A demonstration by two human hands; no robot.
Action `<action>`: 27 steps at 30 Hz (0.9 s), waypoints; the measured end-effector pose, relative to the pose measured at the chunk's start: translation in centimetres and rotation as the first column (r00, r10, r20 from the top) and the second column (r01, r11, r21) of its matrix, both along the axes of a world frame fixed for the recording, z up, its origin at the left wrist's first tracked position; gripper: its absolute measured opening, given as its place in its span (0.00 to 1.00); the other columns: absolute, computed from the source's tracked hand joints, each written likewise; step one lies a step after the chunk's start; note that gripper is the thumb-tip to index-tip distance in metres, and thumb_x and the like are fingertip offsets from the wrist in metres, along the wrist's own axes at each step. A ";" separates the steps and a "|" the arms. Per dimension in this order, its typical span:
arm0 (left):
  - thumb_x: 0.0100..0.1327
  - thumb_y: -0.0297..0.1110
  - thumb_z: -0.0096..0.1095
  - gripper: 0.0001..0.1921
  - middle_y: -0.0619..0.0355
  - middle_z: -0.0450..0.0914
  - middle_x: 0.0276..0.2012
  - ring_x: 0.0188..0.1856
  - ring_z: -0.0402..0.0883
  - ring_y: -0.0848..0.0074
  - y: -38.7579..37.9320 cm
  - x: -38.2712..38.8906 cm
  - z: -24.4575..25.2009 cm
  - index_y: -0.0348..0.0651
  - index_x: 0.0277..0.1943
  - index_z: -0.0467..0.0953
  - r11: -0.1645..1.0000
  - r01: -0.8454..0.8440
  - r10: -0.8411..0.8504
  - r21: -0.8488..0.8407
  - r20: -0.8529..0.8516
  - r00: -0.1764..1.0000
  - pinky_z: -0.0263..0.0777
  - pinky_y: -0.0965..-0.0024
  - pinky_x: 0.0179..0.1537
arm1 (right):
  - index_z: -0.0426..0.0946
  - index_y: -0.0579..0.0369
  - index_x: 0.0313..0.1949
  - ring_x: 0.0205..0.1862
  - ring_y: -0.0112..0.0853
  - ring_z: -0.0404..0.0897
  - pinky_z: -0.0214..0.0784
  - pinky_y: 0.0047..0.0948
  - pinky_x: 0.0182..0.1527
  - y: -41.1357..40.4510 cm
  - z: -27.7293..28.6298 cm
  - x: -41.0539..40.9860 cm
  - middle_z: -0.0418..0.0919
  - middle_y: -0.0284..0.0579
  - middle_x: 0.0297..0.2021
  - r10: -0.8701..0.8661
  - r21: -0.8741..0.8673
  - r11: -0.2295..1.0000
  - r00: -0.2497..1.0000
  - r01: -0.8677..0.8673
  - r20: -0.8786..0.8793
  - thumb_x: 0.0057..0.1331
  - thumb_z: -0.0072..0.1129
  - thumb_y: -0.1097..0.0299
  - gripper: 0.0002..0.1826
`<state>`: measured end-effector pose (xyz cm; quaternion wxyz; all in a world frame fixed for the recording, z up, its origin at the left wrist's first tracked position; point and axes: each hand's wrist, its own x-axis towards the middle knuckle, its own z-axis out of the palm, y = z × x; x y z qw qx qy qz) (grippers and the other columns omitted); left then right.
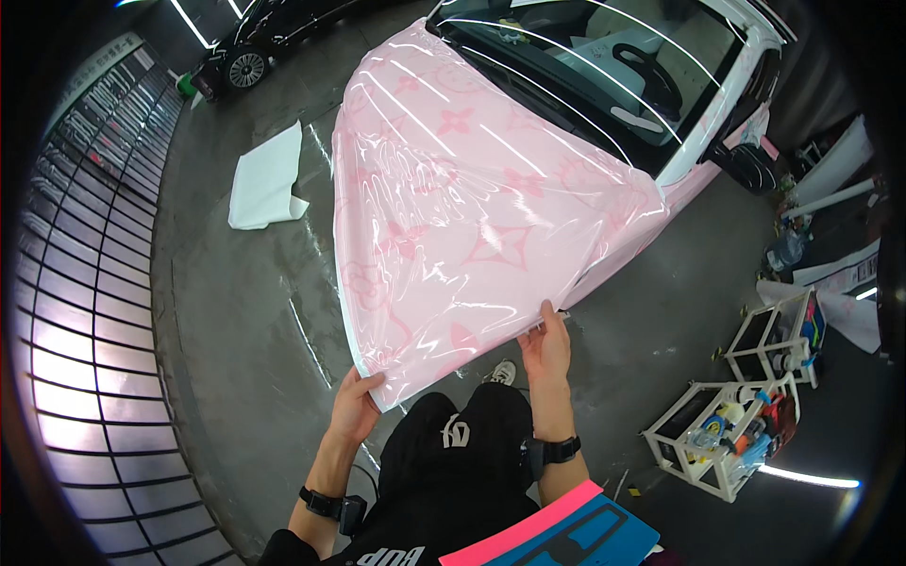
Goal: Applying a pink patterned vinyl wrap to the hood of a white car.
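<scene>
A glossy pink vinyl wrap film (488, 212) with darker pink flower and star motifs lies over the hood of a white car (708, 156), wrinkled on its left half. My left hand (357, 405) pinches the film's near left corner, thumb on top, beside its white edge. Further right, my right hand (548, 347) is at the film's near edge, thumb on top and fingers underneath, close to the front of the car. What lies beneath the film there is hidden. A blue and pink squeegee-like sheet (566, 530) shows at the bottom, against my body.
White backing paper (265, 177) lies on the grey floor at left. Wheeled carts (722, 439) with bottles and cloths stand at right, below a side mirror (750, 166). A black car (248, 67) is parked at the upper left, near a metal grille (99, 283).
</scene>
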<state>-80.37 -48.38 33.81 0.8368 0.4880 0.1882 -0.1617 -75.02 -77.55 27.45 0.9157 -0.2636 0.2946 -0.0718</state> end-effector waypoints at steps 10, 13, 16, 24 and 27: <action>0.78 0.44 0.38 0.25 0.48 0.75 0.58 0.56 0.77 0.68 -0.8 -0.7 -4.5 0.30 0.64 0.65 0.976 -0.216 0.215 -0.027 -0.047 0.976 0.70 0.63 0.59 | 0.73 0.56 0.49 0.44 0.27 0.77 0.74 0.29 0.44 2.0 -1.4 -1.3 0.76 0.38 0.44 -0.142 -0.049 0.989 0.990 0.141 -0.024 0.73 0.56 0.60 0.13; 0.79 0.44 0.37 0.24 0.52 0.81 0.48 0.48 0.77 0.71 0.4 -0.8 -6.2 0.29 0.57 0.72 0.934 -0.163 0.137 0.317 0.104 0.985 0.67 0.66 0.54 | 0.72 0.56 0.50 0.48 0.32 0.77 0.75 0.37 0.48 2.2 0.3 -1.2 0.76 0.43 0.47 -0.145 -0.134 0.981 0.988 0.137 -0.056 0.73 0.55 0.58 0.15; 0.79 0.42 0.39 0.22 0.54 0.81 0.44 0.47 0.77 0.72 0.7 -0.6 -6.7 0.29 0.54 0.73 0.823 -0.176 0.024 0.540 0.277 0.961 0.68 0.68 0.53 | 0.72 0.56 0.51 0.49 0.33 0.79 0.76 0.37 0.47 2.0 1.0 -1.1 0.76 0.44 0.47 -0.127 -0.186 0.975 0.991 0.118 -0.035 0.73 0.54 0.59 0.15; 0.73 0.38 0.48 0.25 0.48 0.71 0.62 0.64 0.70 0.64 -2.0 2.1 -1.5 0.32 0.67 0.61 0.902 -0.226 0.290 -0.368 0.128 0.948 0.66 0.59 0.64 | 0.72 0.61 0.53 0.46 0.33 0.81 0.79 0.30 0.41 -0.6 1.1 0.5 0.79 0.44 0.47 -0.193 -0.214 0.959 0.981 0.186 -0.012 0.72 0.56 0.62 0.17; 0.73 0.52 0.45 0.33 0.47 0.69 0.65 0.66 0.69 0.61 0.0 4.5 -2.1 0.32 0.69 0.59 0.731 -0.058 0.159 -0.680 0.087 0.983 0.63 0.56 0.66 | 0.73 0.62 0.53 0.46 0.33 0.81 0.79 0.29 0.42 -0.9 1.4 0.8 0.79 0.44 0.47 -0.219 -0.222 0.953 0.975 0.204 -0.045 0.72 0.57 0.64 0.16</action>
